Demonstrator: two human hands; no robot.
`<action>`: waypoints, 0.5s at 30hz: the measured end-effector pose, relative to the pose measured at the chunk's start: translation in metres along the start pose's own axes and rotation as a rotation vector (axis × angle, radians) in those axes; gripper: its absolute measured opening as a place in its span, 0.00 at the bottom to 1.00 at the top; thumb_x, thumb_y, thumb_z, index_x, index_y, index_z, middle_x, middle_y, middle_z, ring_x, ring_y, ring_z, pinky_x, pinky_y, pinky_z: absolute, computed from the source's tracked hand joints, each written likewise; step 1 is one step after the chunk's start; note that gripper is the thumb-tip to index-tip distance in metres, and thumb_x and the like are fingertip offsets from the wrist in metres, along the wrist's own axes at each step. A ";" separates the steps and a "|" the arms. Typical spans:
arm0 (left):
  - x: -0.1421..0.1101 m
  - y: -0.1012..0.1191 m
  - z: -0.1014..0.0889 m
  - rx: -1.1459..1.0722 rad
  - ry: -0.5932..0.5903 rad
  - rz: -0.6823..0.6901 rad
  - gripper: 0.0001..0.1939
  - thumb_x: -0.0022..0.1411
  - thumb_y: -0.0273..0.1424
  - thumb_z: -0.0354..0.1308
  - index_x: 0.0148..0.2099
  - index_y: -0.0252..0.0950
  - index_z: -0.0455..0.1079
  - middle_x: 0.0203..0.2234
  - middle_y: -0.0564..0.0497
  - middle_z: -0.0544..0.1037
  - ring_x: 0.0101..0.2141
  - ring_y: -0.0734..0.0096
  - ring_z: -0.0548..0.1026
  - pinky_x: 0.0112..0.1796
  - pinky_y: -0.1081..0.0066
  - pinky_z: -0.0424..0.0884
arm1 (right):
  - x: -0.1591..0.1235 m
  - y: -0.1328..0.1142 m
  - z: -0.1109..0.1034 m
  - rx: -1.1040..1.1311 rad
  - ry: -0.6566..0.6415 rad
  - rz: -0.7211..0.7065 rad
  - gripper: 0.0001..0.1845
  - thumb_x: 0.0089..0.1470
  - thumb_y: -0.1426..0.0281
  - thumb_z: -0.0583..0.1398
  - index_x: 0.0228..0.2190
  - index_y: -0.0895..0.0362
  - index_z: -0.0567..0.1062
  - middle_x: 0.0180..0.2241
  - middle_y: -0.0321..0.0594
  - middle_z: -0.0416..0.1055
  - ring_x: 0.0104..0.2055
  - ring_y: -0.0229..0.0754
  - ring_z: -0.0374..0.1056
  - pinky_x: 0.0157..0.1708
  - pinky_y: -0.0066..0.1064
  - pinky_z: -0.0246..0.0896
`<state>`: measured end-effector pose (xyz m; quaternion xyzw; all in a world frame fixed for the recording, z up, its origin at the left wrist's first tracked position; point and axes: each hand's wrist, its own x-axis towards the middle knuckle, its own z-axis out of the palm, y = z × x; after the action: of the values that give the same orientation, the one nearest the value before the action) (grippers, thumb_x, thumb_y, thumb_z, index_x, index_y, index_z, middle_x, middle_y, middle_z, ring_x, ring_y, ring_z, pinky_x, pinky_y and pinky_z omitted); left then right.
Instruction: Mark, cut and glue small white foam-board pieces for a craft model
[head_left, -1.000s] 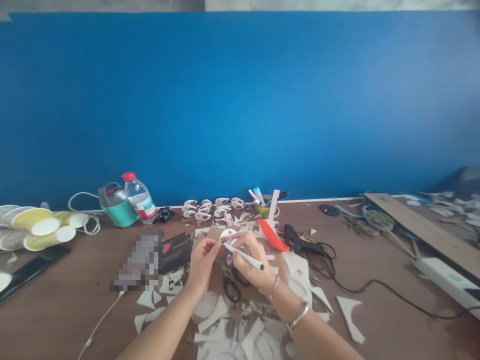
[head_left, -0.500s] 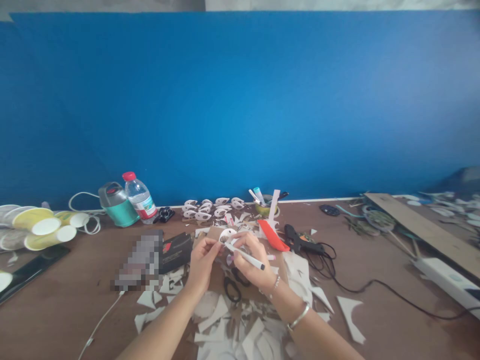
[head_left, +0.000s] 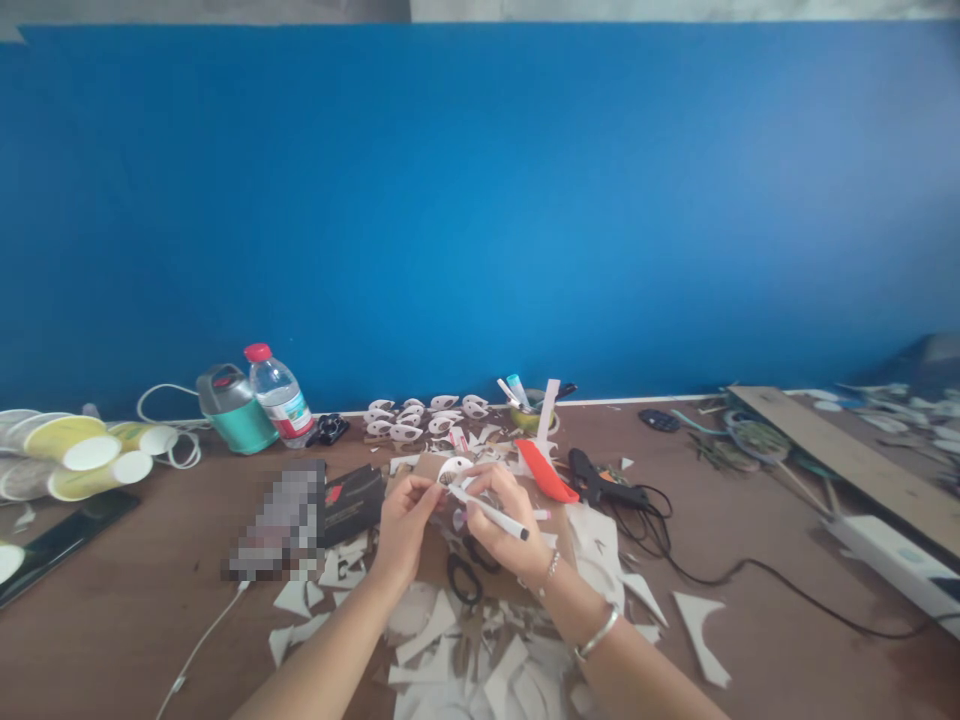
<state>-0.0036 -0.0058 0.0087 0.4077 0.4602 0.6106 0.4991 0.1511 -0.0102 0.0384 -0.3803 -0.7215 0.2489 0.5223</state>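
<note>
My left hand [head_left: 409,520] pinches the edge of a small white paper cutout [head_left: 454,467] that has a dark dot and dark line marks on it. In my right hand [head_left: 504,515] is a white marker pen [head_left: 495,515], its tip at the cutout's marked part and its dark end toward me. Below the hands lie black-handled scissors [head_left: 465,580], partly hidden by my right hand. Similar white cutouts with dark dots [head_left: 406,433] sit in rows at the back, near the blue wall.
White paper scraps [head_left: 450,680] cover the near middle. To the right are a red curved piece [head_left: 547,472], a black glue gun [head_left: 604,483] with its cable, and a power strip [head_left: 896,570]. A bottle [head_left: 281,400], paper cups [head_left: 82,450] and a pixelated phone [head_left: 277,520] stand or lie left.
The pen tip has shifted very slightly on the cutout, and the dark marks there look a little different. Both hands stay almost in place.
</note>
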 end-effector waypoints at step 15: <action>0.000 -0.001 0.000 0.001 -0.003 0.015 0.13 0.50 0.39 0.67 0.29 0.35 0.72 0.22 0.52 0.76 0.27 0.70 0.72 0.32 0.71 0.67 | 0.000 0.002 0.000 0.002 0.011 -0.001 0.05 0.45 0.75 0.56 0.26 0.53 0.67 0.37 0.42 0.73 0.42 0.48 0.70 0.42 0.40 0.64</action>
<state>-0.0039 -0.0057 0.0079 0.4124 0.4565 0.6134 0.4952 0.1522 -0.0090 0.0369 -0.3808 -0.7187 0.2472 0.5267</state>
